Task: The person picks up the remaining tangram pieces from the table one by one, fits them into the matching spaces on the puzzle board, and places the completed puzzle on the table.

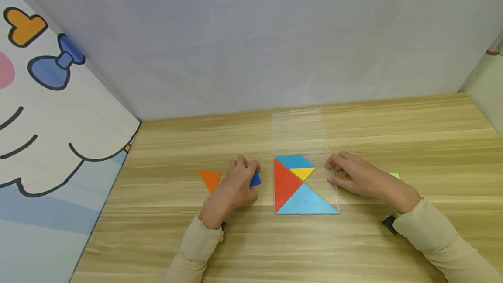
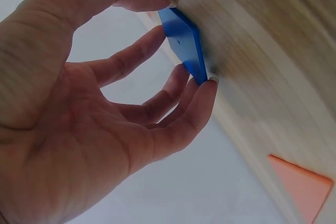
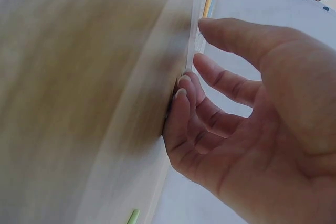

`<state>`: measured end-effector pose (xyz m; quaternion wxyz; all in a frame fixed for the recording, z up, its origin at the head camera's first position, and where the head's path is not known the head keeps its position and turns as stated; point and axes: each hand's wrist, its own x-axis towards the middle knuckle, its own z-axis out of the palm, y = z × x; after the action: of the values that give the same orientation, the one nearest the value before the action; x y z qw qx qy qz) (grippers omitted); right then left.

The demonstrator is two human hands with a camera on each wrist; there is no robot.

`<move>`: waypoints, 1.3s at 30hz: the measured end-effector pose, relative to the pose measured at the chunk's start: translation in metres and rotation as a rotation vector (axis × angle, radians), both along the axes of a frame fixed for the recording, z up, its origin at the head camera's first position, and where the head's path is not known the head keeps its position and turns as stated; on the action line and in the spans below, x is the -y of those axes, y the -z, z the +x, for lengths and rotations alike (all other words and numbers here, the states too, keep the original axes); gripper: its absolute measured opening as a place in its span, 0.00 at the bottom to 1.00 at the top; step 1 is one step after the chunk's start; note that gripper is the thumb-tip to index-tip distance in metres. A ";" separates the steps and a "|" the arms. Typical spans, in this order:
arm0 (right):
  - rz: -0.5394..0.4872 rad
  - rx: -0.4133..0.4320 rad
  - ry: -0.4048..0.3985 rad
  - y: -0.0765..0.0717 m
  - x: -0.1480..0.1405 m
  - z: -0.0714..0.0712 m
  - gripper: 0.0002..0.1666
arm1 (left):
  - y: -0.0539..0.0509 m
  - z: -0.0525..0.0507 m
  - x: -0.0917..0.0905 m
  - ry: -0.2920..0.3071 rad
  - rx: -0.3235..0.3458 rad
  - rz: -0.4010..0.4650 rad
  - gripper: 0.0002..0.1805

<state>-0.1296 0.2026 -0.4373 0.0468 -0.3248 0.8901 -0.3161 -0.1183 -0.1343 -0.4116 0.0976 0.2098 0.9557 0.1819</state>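
Observation:
In the head view my left hand (image 1: 235,184) pinches a dark blue tangram piece (image 1: 256,179) just left of the clear case. The left wrist view shows the blue piece (image 2: 184,45) tilted on edge, between thumb and fingertips, close to the table. My right hand (image 1: 355,177) is at the right edge of the clear plastic case (image 1: 333,187), fingers loosely bent and holding nothing. Inside the case lie a red triangle (image 1: 286,184), a light blue triangle (image 1: 307,202), a small yellow triangle (image 1: 303,173) and a blue four-sided piece (image 1: 294,161).
An orange triangle (image 1: 210,179) lies left of my left hand, partly hidden by it. A light green piece (image 1: 394,175) shows behind my right wrist. The case's transparent lid (image 1: 299,132) lies flat at the back of the wooden table (image 1: 177,143).

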 end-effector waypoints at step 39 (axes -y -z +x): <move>0.019 0.023 0.017 -0.002 -0.001 0.001 0.10 | -0.006 0.001 0.004 0.018 0.007 -0.012 0.20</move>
<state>-0.1286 0.2040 -0.4350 0.0575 -0.3129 0.8952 -0.3121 -0.1173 -0.1386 -0.4060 0.1040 0.2170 0.9545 0.1762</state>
